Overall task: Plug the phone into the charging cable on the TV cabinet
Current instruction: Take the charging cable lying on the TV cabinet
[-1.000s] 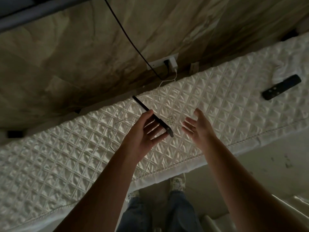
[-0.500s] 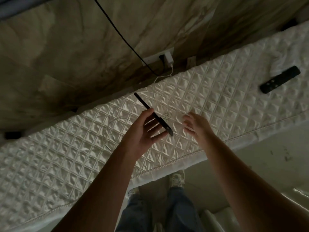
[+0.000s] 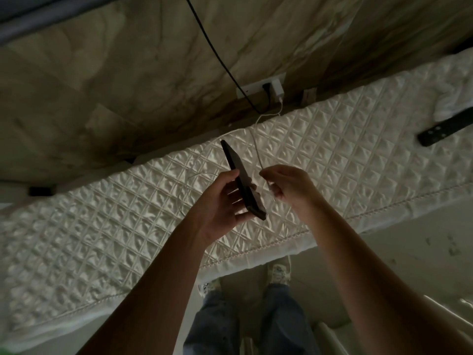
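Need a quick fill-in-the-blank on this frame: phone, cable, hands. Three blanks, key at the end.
1. The left hand grips the black ____.
2. The right hand pinches the white charging ____, not yet plugged into the phone.
3. The cable runs up to the white charger in the wall ____.

Missing words: phone; cable; socket
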A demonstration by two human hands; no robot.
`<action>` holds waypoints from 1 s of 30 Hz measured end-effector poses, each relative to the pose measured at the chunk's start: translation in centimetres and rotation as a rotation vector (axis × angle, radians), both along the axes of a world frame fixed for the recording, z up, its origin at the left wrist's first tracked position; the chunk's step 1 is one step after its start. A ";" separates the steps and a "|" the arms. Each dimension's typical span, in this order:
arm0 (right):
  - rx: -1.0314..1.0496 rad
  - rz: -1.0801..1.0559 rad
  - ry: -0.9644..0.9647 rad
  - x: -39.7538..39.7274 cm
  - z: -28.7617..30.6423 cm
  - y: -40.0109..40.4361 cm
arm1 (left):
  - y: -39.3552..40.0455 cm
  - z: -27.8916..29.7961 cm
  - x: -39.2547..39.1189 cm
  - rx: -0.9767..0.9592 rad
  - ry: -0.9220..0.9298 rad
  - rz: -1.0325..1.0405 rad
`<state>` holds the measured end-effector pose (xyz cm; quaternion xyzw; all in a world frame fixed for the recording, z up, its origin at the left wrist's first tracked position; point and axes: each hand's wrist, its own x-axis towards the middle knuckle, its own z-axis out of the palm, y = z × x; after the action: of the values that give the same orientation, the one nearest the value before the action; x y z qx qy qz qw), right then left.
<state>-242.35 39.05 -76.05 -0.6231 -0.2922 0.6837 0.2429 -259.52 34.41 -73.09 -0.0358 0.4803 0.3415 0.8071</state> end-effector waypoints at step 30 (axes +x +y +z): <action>-0.038 0.077 0.063 -13.3 4.2 -5.2 | -10.0 1.2 -11.7 0.106 -0.017 0.255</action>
<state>-255.67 33.88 -71.90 -0.5940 -0.2948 0.7173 0.2137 -271.26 24.44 -71.92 -0.0565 0.4463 0.4659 0.7619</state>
